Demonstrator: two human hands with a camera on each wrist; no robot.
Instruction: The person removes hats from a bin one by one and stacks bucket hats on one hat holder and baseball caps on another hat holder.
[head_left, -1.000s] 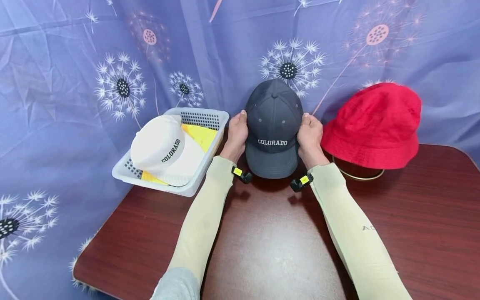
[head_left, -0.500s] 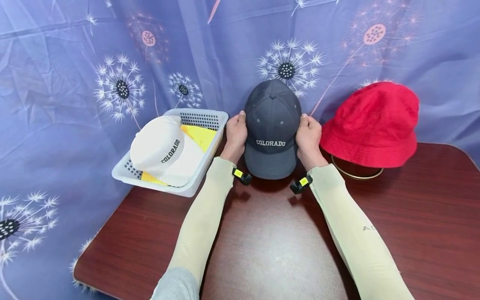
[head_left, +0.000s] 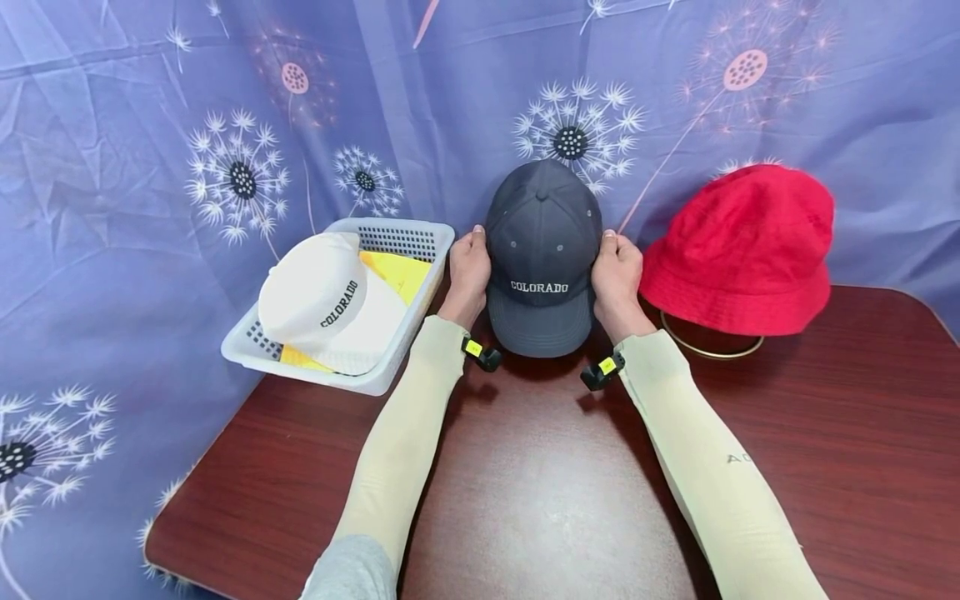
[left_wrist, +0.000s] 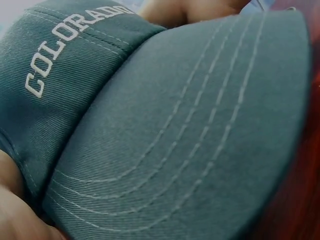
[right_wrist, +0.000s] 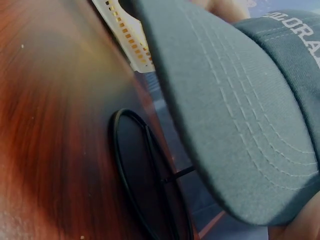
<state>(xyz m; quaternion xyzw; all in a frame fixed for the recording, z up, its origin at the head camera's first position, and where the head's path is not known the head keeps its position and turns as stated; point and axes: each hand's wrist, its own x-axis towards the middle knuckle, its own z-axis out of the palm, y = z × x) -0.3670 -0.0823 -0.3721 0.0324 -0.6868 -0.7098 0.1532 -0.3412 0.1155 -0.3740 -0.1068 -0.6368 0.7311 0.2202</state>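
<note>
A dark grey baseball cap [head_left: 543,242] with white COLORADO lettering stands upright at the back of the table, brim toward me. My left hand [head_left: 468,271] holds its left side, thumb at the edge; the fingers behind are hidden. On the opposite side my right hand [head_left: 618,275] grips the cap the same way. Below the brim, the right wrist view shows a black wire stand [right_wrist: 164,181] with a round base on the table. Stitched rows of the brim fill much of the left wrist view.
To the left, a pale plastic basket [head_left: 386,367] holds a white COLORADO cap [head_left: 318,287] and something yellow [head_left: 405,275]. A red bucket hat [head_left: 750,250] sits on a gold-coloured ring stand [head_left: 712,354] at right. A blue dandelion-print cloth [head_left: 450,100] hangs behind the table [head_left: 555,467].
Both hands stay at the cap's sides, and the cap keeps its place. The left thumb has slid slightly outward along its edge. The whole view has shifted a little.
</note>
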